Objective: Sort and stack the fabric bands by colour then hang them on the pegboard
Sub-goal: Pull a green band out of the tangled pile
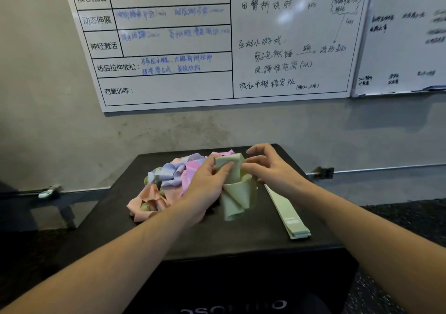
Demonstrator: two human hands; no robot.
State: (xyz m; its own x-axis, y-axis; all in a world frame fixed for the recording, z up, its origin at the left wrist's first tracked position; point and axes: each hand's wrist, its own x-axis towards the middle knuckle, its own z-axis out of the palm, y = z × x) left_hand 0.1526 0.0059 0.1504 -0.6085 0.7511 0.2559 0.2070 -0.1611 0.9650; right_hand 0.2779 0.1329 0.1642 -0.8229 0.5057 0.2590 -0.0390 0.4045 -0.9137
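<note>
Left hand (207, 183): grips the crumpled pale-green fabric band (237, 188) above the black padded box (217, 239).
Right hand (270, 166): fingers curled, pinching the same band.
Advice: flatten the loop, then align it on the flat pale-green stack (288, 211).
Unsorted heap (166, 181): pink, lilac, peach bands.
Containers: none visible.
Pegboard: not visible.
</note>
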